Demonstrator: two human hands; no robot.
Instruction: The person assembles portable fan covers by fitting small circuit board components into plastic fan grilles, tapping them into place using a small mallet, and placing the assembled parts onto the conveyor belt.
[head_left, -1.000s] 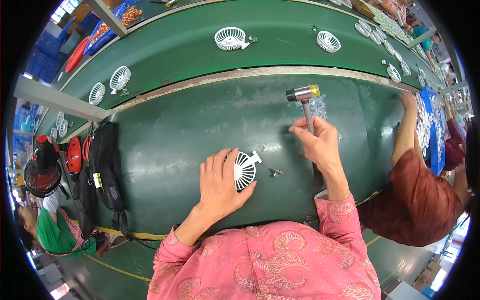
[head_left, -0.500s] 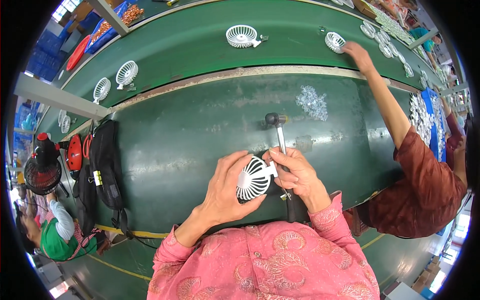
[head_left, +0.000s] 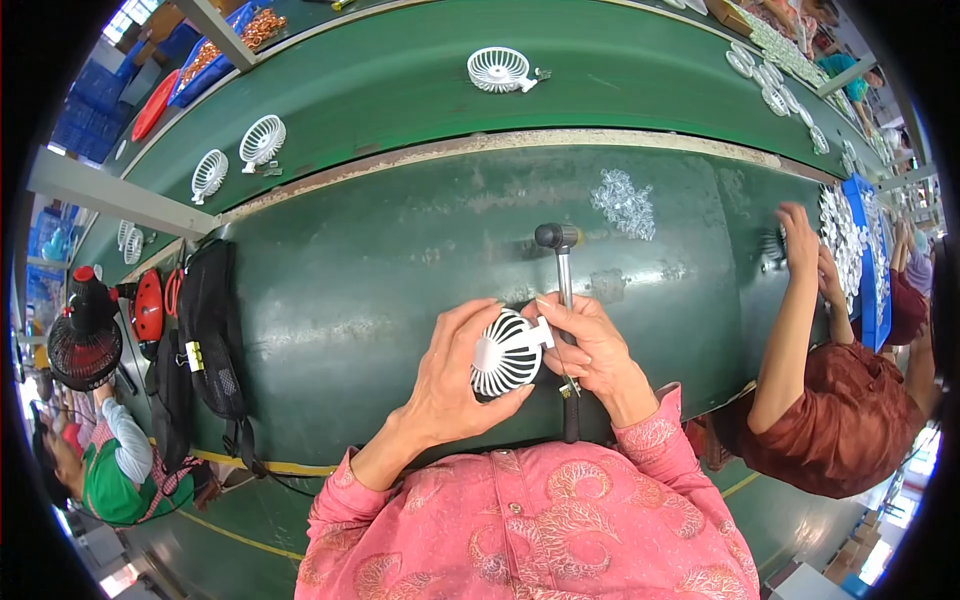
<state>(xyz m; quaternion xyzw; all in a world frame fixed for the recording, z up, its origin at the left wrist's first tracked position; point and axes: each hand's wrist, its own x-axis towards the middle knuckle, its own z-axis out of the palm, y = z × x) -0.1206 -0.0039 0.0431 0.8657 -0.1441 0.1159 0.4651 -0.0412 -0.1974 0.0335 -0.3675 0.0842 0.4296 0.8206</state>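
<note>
A white round slatted fan housing is held in front of my chest. My left hand wraps around its left side, thumb below and fingers above. The thumb and fingers of my right hand close on the short stem at its right. Something small and thin, perhaps a wire or clip, hangs below those fingers; I cannot make it out. A hammer with a black head and metal shaft passes beneath my right hand, its dark handle toward me. Whether my right hand also grips it is hidden.
Small clear plastic pieces lie in a heap beyond the hammer. A conveyor belt carries more white housings. At left are a black bag and a small fan. A co-worker's arm is at right, by a blue tray.
Belt housings have shifted right. The co-worker's hand has left the belt, taking a housing to the table. The housing in my hands has turned slightly; the hammer handle has swung a little left.
</note>
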